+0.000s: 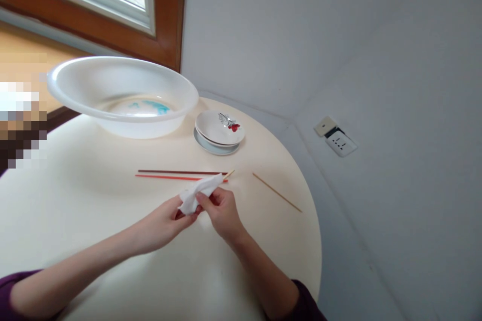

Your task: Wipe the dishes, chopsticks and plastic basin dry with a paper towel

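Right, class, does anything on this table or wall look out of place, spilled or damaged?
No spill stands out. On the table, one tan stick lies slanted, apart from the nearly parallel red stick and brown stick. On the wall, the socket plate and smaller plate look misaligned, with a dark gap between, possibly loose.

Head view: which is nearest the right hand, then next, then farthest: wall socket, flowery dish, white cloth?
1. White cloth: in the right hand.
2. Flowery dish: straight ahead, stacked on top.
3. Wall socket: right, past the table.
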`<state>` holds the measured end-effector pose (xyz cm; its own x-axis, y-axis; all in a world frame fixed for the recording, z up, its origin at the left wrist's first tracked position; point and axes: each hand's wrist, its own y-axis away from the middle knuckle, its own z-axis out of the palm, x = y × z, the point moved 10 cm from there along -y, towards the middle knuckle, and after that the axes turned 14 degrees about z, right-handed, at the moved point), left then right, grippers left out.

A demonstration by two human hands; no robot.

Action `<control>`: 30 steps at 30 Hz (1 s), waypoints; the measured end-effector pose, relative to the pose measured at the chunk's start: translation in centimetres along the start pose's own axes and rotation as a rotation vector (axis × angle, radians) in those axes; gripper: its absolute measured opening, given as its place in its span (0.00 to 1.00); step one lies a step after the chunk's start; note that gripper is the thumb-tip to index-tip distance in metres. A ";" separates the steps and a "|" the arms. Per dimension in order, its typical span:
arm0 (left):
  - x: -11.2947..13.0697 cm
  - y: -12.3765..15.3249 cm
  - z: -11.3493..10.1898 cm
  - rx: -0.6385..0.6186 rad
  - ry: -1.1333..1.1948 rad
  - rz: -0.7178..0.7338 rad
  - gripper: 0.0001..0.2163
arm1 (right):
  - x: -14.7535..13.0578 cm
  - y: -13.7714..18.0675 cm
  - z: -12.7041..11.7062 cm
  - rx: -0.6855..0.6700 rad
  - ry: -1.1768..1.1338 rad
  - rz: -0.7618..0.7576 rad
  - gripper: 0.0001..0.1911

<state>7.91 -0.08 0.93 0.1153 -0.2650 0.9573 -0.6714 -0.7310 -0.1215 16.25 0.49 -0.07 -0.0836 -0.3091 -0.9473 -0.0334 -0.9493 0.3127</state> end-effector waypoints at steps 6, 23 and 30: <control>-0.1 0.2 -1.4 0.161 -0.127 0.022 0.09 | 0.0 -1.9 -2.5 0.053 -0.192 0.016 0.19; -3.5 1.1 1.1 -0.140 0.500 -0.395 0.16 | -1.6 -1.6 -7.7 0.205 -0.104 -0.168 0.18; -3.3 1.4 2.2 -0.172 0.696 -0.464 0.16 | -4.1 0.7 -8.7 0.496 0.295 -0.469 0.11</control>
<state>8.21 -1.66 -3.03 -0.0321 0.5259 0.8500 -0.7755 -0.5496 0.3108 25.24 0.54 3.40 0.3189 0.0536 -0.9463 -0.4514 -0.8693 -0.2013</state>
